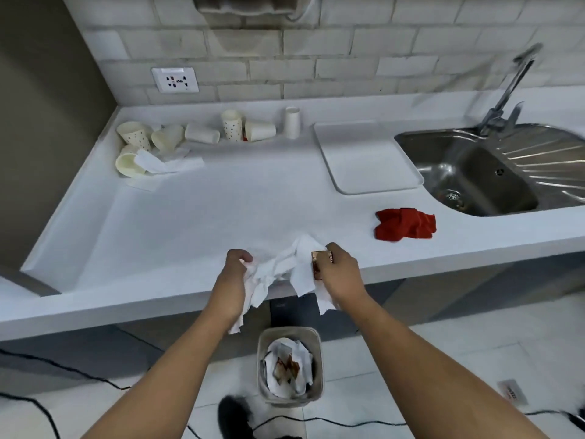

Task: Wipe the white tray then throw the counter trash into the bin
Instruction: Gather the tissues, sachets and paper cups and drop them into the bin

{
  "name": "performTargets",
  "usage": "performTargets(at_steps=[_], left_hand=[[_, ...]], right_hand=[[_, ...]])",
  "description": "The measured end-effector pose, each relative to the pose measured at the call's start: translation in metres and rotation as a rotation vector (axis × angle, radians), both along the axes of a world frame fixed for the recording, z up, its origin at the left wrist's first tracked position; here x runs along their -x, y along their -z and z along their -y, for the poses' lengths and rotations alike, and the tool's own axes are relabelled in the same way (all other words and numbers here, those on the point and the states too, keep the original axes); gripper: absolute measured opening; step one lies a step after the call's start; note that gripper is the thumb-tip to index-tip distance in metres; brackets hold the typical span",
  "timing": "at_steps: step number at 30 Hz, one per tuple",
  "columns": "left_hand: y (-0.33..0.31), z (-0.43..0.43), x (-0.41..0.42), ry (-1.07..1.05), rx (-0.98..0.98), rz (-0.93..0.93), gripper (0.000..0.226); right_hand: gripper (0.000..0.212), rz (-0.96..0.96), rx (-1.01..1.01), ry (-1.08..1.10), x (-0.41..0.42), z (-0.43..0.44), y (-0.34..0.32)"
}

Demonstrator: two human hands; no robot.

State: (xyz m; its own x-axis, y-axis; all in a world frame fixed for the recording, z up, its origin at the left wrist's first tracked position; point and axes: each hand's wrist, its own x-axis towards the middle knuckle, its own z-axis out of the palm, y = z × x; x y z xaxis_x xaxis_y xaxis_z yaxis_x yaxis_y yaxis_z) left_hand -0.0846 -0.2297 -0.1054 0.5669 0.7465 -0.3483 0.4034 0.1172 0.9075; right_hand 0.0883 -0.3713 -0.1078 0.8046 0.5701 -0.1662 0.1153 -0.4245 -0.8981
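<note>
The bin (317, 369) stands on the floor below the counter's front edge. It is open-topped and largely filled with crumpled white paper and brown-stained scraps (286, 364). The steel sink (481, 175) at the right shows its drain, with the tap (506, 99) behind it. At the back left of the counter (205, 217) we see a cluster of paper cups (202, 134), some upright and some tipped on their sides. Loose napkins (171, 163) lie just in front of them.

Our hands meet at the counter's front edge, directly above the bin. Our left hand (239, 264) has its fingers curled round one end of a wad of crumpled paper (285, 267). Our right hand (338, 264) pinches the other end together with a small brown packet (319, 261). Loose ends of the paper hang past the edge. A wide stretch of counter separates our hands from the cups and the tray. The red cloth (405, 228) lies bunched to our right near the front edge, apart from our hands and just in front of the sink. Cables (63, 372) trail over the floor tiles.

The white tray (367, 156) lies flat toward the back right, its right edge against the sink's rim, well apart from our hands. It is a plain rectangle with rounded corners and a low raised lip. Its surface looks evenly white, and we cannot tell whether it is wet or dry.
</note>
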Motion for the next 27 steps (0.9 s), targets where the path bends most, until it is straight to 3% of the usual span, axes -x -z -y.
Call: performTargets(at_steps=[4,11,15,21,25,27], left_hand=[[0.024,0.038,0.007,0.070,-0.075,-0.105,0.024],[0.115,0.069,0.021,0.143,0.032,-0.194,0.019],[0.182,0.074,0.021,0.130,0.053,-0.302,0.023],[0.274,0.074,0.007,0.162,-0.118,-0.454,0.024],[0.318,0.068,-0.008,0.339,-0.071,-0.566,0.044],[0.330,0.067,-0.008,0.416,-0.055,-0.622,0.048]], right_hand=[[0.027,-0.030,-0.049,-0.047,0.014,0.043,0.021],[0.013,-0.008,0.223,-0.168,0.043,0.079,0.112],[0.027,-0.045,0.379,-0.211,0.054,0.075,0.181],[0.050,-0.131,0.528,-0.243,0.065,0.045,0.262],[0.080,-0.218,0.665,-0.406,0.060,0.027,0.300],[0.081,-0.196,0.725,-0.441,0.058,0.026,0.308]])
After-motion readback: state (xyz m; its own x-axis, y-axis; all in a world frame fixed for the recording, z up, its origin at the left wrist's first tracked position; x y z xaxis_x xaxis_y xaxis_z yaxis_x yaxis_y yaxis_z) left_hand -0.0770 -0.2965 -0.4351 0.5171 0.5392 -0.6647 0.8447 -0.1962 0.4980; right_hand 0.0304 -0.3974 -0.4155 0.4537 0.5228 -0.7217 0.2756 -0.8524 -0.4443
